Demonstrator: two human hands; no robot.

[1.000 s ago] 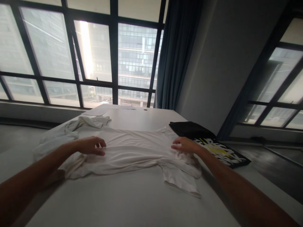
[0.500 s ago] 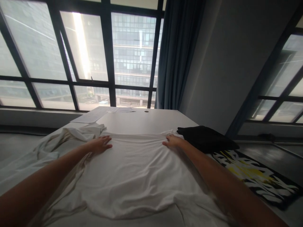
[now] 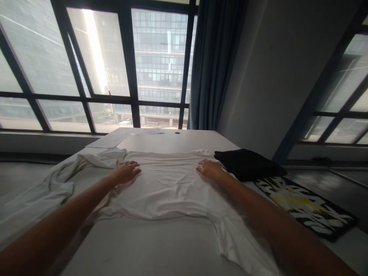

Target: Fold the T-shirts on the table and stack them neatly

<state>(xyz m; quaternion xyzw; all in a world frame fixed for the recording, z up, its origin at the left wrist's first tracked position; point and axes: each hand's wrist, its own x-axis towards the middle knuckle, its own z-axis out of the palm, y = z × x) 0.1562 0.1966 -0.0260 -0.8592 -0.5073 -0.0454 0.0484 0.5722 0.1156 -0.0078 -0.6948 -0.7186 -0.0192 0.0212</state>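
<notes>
A wrinkled white shirt (image 3: pixel 169 188) lies spread over the white table, with one sleeve (image 3: pixel 244 245) trailing toward me at the lower right. My left hand (image 3: pixel 126 172) rests palm down on the shirt's left side, fingers stretched out over the fabric. On the right side, my right hand (image 3: pixel 211 170) presses flat on the cloth, its fingers slightly apart. Another stretch of white cloth (image 3: pixel 60 188) is bunched beyond my left forearm; whether it belongs to the same shirt I cannot tell.
Folded black cloth (image 3: pixel 247 165) sits on the table's right side, with a black, white and yellow patterned cloth (image 3: pixel 304 207) beside it. Papers (image 3: pixel 107 141) lie at the far left of the white table (image 3: pixel 172 142). A blue curtain (image 3: pixel 215 76) hangs by the windows.
The shirt's near edge has slid away from me, baring table in front. My left hand has shifted slightly right. Both hands remain on the cloth.
</notes>
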